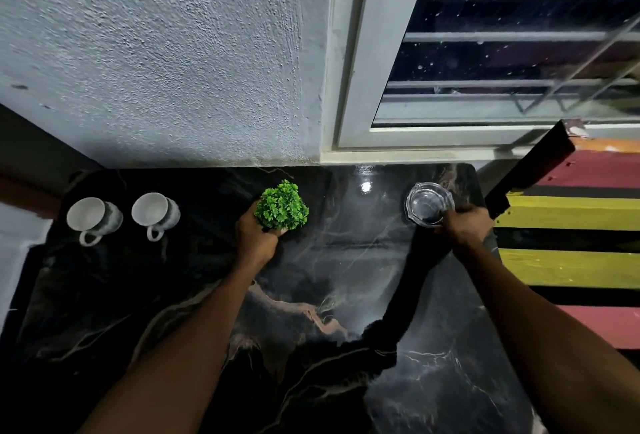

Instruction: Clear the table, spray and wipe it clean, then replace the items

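Observation:
A glossy black marble table (346, 260) fills the lower view. My left hand (256, 236) grips the base of a small green artificial plant (282, 205) near the table's far middle. At the far right corner my right hand (465, 224) holds the near rim of a clear glass ashtray (427, 203). Two white cups stand at the far left, one (91, 219) beside the other (154, 213), handles toward me. The plant's pot is hidden by my fingers.
A textured grey wall (156, 52) backs the table, with a white-framed barred window (485, 52) to the right. A black plank (530, 170) leans by the right corner, over a striped red, yellow and black surface (571, 243).

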`<state>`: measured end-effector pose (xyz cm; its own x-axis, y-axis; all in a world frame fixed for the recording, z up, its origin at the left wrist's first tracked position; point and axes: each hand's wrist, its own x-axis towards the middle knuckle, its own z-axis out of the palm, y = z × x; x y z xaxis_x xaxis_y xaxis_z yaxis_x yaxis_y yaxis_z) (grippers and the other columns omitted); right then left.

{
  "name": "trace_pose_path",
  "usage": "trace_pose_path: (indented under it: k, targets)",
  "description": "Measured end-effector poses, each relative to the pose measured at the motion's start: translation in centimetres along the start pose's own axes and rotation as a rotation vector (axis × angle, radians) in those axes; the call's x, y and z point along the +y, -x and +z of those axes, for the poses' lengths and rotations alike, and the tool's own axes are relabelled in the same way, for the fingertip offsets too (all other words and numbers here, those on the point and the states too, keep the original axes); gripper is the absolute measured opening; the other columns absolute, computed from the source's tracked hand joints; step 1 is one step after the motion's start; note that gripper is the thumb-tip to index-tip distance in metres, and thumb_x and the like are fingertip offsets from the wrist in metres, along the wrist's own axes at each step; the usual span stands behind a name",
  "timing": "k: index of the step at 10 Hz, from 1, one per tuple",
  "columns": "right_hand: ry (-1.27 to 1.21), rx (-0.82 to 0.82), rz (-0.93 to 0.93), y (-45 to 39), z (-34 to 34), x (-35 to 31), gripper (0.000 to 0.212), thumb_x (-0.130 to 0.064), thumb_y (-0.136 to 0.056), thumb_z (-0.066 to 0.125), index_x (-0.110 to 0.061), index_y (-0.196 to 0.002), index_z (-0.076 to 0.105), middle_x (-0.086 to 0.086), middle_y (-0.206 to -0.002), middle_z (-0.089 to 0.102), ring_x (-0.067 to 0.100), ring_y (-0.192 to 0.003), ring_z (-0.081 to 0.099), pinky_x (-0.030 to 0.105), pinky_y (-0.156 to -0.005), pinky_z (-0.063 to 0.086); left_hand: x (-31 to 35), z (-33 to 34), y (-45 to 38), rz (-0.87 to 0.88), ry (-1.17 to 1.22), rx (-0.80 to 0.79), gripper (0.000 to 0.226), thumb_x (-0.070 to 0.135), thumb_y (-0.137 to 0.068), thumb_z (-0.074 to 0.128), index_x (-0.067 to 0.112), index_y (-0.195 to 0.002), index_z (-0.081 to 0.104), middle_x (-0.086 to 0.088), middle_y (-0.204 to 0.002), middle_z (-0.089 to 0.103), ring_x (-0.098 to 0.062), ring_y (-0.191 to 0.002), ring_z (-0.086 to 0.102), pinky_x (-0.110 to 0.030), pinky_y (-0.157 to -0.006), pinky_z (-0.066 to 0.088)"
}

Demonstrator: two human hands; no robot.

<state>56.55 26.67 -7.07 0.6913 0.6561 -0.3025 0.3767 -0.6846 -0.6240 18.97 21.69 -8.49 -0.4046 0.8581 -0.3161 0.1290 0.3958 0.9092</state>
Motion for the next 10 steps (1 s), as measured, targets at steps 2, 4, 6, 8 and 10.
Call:
trace_pose_path:
  k: [2, 4, 6, 8, 10]
  targets:
    - [0.062, 0.014, -0.009, -0.1, -0.1, -0.1, 0.033, -0.027, -0.083, 0.075, -0.004, -0.107, 0.079, 0.028, -0.103, 0.075, 0.04, -0.101, 0.073, 0.039, -0.09, 0.056, 0.3, 0.0, 0.3, 0.037, -0.024, -0.005, 0.07, -0.021, -0.064, 0.083, 0.016, -0.121, 0.066, -0.001, -0.105, 0.071, -0.017, -0.102, 0.066, -0.021, -0.089, 0.057]
    - [0.078, -0.014, -0.05, 1.2, -0.4, -0.3, 0.037, -0.025, -0.086, 0.071, -0.004, -0.116, 0.075, 0.028, -0.112, 0.073, 0.043, -0.11, 0.069, 0.04, -0.096, 0.053, 0.5, -0.5, 0.6, 0.002, -0.003, -0.053, 0.086, -0.027, -0.065, 0.077, 0.006, -0.141, 0.054, -0.006, -0.122, 0.065, -0.021, -0.11, 0.065, -0.035, -0.1, 0.055]
    - [0.103, -0.066, -0.082, 2.8, -1.1, 0.0, 0.054, -0.018, -0.085, 0.076, 0.004, -0.131, 0.059, 0.031, -0.129, 0.064, 0.045, -0.124, 0.06, 0.044, -0.105, 0.047, 0.5, -2.0, 2.1, 0.01, -0.038, -0.077, 0.09, -0.028, -0.066, 0.076, 0.005, -0.145, 0.049, -0.013, -0.136, 0.061, -0.022, -0.118, 0.058, -0.035, -0.104, 0.049]
    - [0.068, -0.078, -0.108, 4.8, -2.3, -0.4, 0.045, -0.016, -0.087, 0.071, 0.002, -0.127, 0.065, 0.032, -0.124, 0.067, 0.046, -0.119, 0.062, 0.043, -0.101, 0.049, -0.2, -3.5, 3.8, -0.005, -0.099, -0.113, 0.103, -0.021, -0.063, 0.084, 0.003, -0.153, 0.039, -0.021, -0.147, 0.054, -0.03, -0.137, 0.052, -0.038, -0.105, 0.048]
    - [0.023, -0.106, -0.185, 7.3, -3.2, 0.0, 0.046, -0.014, -0.086, 0.073, -0.004, -0.129, 0.065, 0.027, -0.124, 0.069, 0.042, -0.119, 0.064, 0.041, -0.101, 0.05, -0.9, -3.8, 5.5, -0.083, -0.1, -0.193, 0.116, -0.017, -0.063, 0.087, 0.004, -0.159, 0.025, -0.02, -0.159, 0.041, -0.031, -0.148, 0.041, -0.045, -0.121, 0.039]
